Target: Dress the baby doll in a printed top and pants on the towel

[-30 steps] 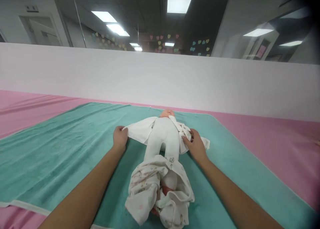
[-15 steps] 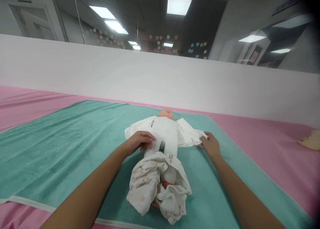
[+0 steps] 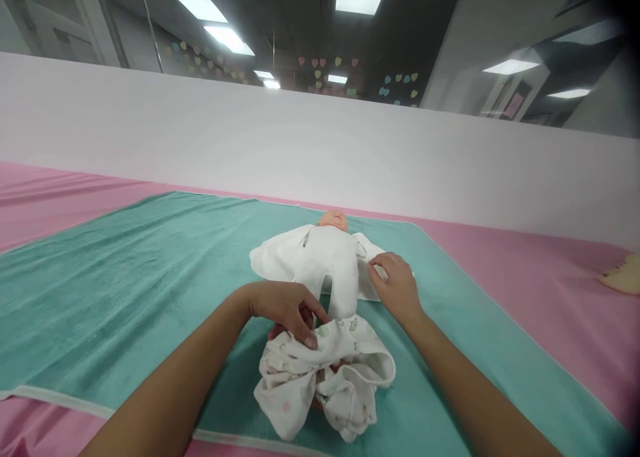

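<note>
A baby doll (image 3: 333, 220) with a white body lies on its back, its head at the far end. A white baby shirt (image 3: 280, 254) is spread under it, with flaps out to both sides. Patterned baby pants (image 3: 325, 370) are bunched round the doll's lower legs, mostly hiding the feet. My left hand (image 3: 293, 310) is closed on the pants' waistband, thumb and fingers pinching the cloth. Over the shirt's right flap, my right hand (image 3: 397, 287) hovers or rests with loosely curved fingers apart; whether it touches the cloth I cannot tell.
Beneath the doll lies a teal blanket (image 3: 150, 297) with a pale edge, over a pink sheet (image 3: 525, 270). A white wall (image 3: 300, 150) stands behind, with a mirror (image 3: 310, 37) or glass pane above. A beige object (image 3: 623, 275) lies at the far right.
My left hand has come down from the doll's hip to the pants' waistband, which sits bunched differently. My right hand has let go of the shirt's outer corner and moved left towards the doll.
</note>
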Tool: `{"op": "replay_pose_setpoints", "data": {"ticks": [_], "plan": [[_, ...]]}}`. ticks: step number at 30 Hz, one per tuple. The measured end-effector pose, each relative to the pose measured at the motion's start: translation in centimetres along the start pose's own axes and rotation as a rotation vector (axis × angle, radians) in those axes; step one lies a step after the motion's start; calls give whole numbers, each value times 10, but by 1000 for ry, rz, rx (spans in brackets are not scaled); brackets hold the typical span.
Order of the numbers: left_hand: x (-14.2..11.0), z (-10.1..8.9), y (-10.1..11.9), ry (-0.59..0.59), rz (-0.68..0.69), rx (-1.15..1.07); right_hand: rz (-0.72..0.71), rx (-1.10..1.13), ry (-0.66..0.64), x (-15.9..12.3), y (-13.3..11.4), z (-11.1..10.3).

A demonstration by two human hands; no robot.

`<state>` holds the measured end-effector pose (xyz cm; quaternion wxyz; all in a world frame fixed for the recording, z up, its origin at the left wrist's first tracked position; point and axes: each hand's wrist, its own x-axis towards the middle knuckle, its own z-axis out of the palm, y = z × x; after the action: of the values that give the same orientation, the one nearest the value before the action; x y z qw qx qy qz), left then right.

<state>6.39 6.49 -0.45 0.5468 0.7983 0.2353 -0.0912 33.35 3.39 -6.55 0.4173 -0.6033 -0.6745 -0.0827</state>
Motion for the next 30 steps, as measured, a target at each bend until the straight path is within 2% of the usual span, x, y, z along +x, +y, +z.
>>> {"op": "replay_pose_setpoints", "data": {"ticks": [5, 7, 9, 13, 16, 18, 22, 26, 30], "plan": [[-1, 0, 2, -24, 37, 60, 20, 215, -348, -12, -23, 1], [0, 1, 1, 1, 51, 54, -19, 253, -409, -16, -30, 2], [2, 3, -1, 90, 83, 30, -62, 295, -434, -19, -39, 4], [9, 8, -5, 363, 145, 1, -83, 432, -470, -19, -54, 5], [17, 10, -7, 601, 245, 73, -56, 528, -584, -17, -60, 0], [24, 12, -9, 727, 317, 100, 11, 559, -654, -16, -60, -4], [33, 16, -13, 836, 327, 110, 138, 593, -732, -15, -58, -11], [36, 17, -16, 880, 283, 122, 77, 530, -796, -13, -55, -17], [40, 11, -25, 1050, 239, 118, 116, 481, -781, -5, -37, -22]]}}
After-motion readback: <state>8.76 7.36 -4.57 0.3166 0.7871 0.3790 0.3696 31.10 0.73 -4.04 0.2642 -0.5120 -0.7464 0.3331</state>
